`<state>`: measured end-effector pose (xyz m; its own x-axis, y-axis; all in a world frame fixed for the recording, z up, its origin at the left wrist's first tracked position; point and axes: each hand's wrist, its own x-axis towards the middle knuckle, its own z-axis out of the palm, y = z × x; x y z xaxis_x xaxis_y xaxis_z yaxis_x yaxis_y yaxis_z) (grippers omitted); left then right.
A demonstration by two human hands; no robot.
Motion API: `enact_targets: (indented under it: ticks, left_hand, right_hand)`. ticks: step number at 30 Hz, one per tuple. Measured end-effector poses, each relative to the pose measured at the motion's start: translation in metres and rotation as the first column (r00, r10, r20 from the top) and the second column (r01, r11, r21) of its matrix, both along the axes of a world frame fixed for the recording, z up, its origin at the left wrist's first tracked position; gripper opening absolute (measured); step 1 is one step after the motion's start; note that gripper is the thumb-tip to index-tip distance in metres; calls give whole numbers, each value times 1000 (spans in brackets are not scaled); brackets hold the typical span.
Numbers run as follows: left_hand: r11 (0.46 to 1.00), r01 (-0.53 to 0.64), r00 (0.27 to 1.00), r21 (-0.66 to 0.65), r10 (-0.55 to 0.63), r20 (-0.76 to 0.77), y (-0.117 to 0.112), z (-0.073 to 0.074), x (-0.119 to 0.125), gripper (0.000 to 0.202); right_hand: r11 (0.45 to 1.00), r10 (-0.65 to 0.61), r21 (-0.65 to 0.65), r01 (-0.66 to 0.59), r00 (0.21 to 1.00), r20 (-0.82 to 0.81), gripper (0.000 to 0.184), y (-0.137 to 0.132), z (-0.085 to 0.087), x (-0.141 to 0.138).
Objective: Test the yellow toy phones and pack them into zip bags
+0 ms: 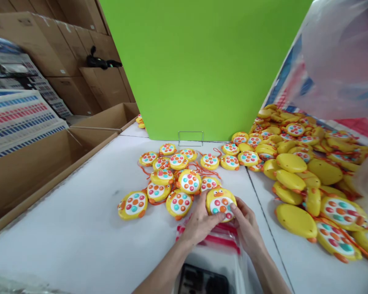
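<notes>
Between both hands I hold a yellow duck-shaped toy [221, 203] with a white belly and coloured round buttons, face up. My left hand [199, 222] grips its left side, thumb on the lower edge. On its right side are the fingers and thumb of my right hand [245, 220]. Beneath my hands lie clear plastic bags [216, 241] with red-pink top strips. Just beyond, a loose group of the same duck toys [179, 203] lies on the white table [88, 212], some with orange-red cords [202, 170].
A big heap of duck toys [294, 165] covers the right side. A green board [202, 69] stands at the back, a small wire stand [190, 139] before it. Open cardboard boxes [49, 167] line the left. A dark phone-like object [202, 281] lies at the near edge.
</notes>
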<state>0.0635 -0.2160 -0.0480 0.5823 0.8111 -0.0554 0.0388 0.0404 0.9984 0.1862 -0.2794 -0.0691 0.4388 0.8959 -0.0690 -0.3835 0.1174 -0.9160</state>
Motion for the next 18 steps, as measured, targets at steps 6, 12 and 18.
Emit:
enact_targets:
  ticks: [6, 12, 18]
  left_hand:
    - [988, 119, 991, 99, -112, -73, -1, 4, -3, 66]
    - [997, 50, 999, 63, -50, 3, 1, -4, 0, 57]
    - [991, 74, 997, 113, -69, -47, -2, -1, -2, 60]
  right_hand:
    - [995, -30, -80, 56, 955, 296, 39, -3, 2, 8]
    - [999, -32, -19, 33, 997, 70, 43, -1, 3, 3]
    - [997, -62, -38, 67, 989, 135, 39, -2, -2, 7]
